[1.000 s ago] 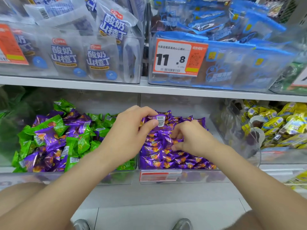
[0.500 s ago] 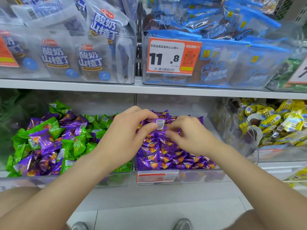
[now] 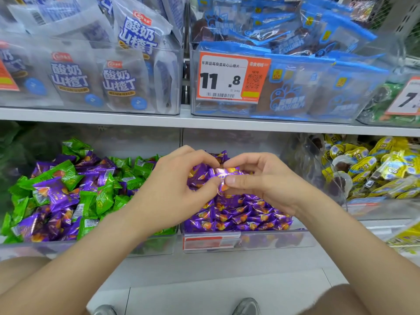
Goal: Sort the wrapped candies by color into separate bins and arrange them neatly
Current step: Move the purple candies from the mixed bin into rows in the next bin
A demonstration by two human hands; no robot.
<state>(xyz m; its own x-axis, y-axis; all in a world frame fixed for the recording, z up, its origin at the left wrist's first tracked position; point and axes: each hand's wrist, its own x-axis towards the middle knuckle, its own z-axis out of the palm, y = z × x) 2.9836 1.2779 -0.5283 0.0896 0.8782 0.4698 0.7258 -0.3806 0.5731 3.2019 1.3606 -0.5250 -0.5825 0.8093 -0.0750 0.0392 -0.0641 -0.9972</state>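
Lower level, three clear bins side by side.

Left bin [image 3: 150,247]: mixed heap, green candies [image 3: 105,196] and purple candies [image 3: 54,196] jumbled together, unsorted.

Middle bin [image 3: 268,243]: purple pile [image 3: 236,218] only, wrappers in rough rows toward the front. Red-and-white label [image 3: 210,241] on its front wall.

Right bin [image 3: 384,209]: yellow candies [image 3: 366,165] with cartoon faces. A few dark round pieces in clear wrap at its left side.

Both hands are over the middle bin. Left hand [image 3: 179,189] and right hand [image 3: 263,186] hold one purple candy [image 3: 225,175] between them, just above the purple pile. Left thumb and forefinger pinch its left end, right thumb and forefinger pinch its right end. The other right fingers [image 3: 261,160] are curled loosely behind it. The candy is roughly level, shiny face toward the camera.

Upper shelf [image 3: 159,118]: upper left bin [image 3: 175,64] holds white bags [image 3: 68,78] with blue print, standing upright. Upper middle bin [image 3: 195,110] holds blue bags [image 3: 318,87] with dark contents. An orange price tag [image 3: 231,77] reading 11.8 is on its front. At far right, another bin with green packs [image 3: 386,96] and a second tag, both cut off by the frame edge.

Bottom: pale floor [image 3: 204,280], grey shoe tips [image 3: 246,306], bare forearms reaching in from both sides.
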